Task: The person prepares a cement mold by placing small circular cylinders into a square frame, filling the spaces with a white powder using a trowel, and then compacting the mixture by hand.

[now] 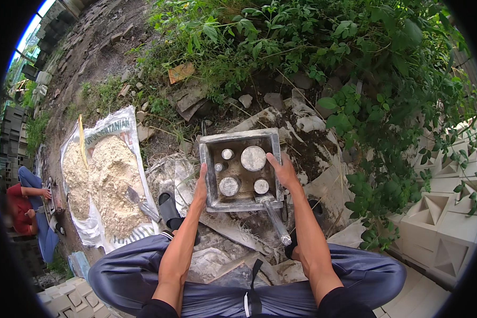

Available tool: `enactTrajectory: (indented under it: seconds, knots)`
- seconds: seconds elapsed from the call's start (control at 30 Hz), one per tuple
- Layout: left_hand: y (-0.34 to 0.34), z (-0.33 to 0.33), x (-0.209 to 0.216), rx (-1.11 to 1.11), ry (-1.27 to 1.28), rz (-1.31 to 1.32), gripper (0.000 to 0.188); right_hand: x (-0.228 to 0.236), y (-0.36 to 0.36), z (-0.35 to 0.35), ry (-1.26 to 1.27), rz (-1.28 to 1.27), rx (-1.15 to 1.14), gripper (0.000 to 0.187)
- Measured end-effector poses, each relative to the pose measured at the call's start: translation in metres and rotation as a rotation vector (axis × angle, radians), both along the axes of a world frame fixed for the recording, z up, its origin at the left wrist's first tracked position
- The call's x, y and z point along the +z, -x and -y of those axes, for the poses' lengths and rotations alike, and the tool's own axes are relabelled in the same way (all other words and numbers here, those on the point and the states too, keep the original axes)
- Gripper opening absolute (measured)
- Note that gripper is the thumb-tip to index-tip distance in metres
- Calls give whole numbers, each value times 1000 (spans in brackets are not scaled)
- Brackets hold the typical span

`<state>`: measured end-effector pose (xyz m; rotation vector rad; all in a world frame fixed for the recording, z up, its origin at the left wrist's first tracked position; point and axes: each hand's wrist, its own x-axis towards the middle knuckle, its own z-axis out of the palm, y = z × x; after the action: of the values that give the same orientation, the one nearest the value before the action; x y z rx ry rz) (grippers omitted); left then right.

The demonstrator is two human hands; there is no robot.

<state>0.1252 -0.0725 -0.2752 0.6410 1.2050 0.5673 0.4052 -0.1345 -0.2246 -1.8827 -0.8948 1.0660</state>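
Note:
A square, grey metal block mould (238, 136) sits between my hands in front of my lap. Inside it stand several round pegs, the widest a pale round peg (253, 158) at the far right. A metal bar handle (275, 220) juts from its near right corner toward me. My left hand (201, 186) presses along the mould's left wall, its fingers partly out of sight. At the right wall, my right hand (284, 170) grips the side, thumb over the rim near the widest peg. My two hands hold the mould from opposite sides.
On the left, a white sack (127, 119) lies spread under a heap of pale sandy powder (114, 180), with a trowel (141, 203) stuck in it. Pale patterned blocks (434, 212) are stacked at right. Leafy plants (350, 42) grow beyond. Another person (24, 209) sits far left.

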Motion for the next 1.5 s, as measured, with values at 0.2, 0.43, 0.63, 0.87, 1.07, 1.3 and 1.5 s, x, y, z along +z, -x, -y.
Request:
enactTrajectory:
  seconds: [0.2,0.43,0.63,0.87,1.07,1.3,1.5]
  knots:
    - [1,1,14,-106,11,-164,70,-34,-2,-1,-48,-96,-52,74]
    - [21,11,-12,-133,-78,-302,45,-16,-5,-10,-101,-120,90,58]
    - [17,8,4,-179,-138,-312,33,-23,-28,-22,-92,-114,183,72]
    - [19,11,-22,-77,-33,-201,30,-89,-15,40,53,-286,-250,36]
    - [22,13,-15,-4,5,-157,26,-70,5,27,126,-74,-378,28]
    - [16,5,2,-37,96,-172,28,-70,-5,3,133,-66,-359,21]
    - [3,-17,9,-184,131,-163,26,-123,-25,-6,131,-534,-455,55]
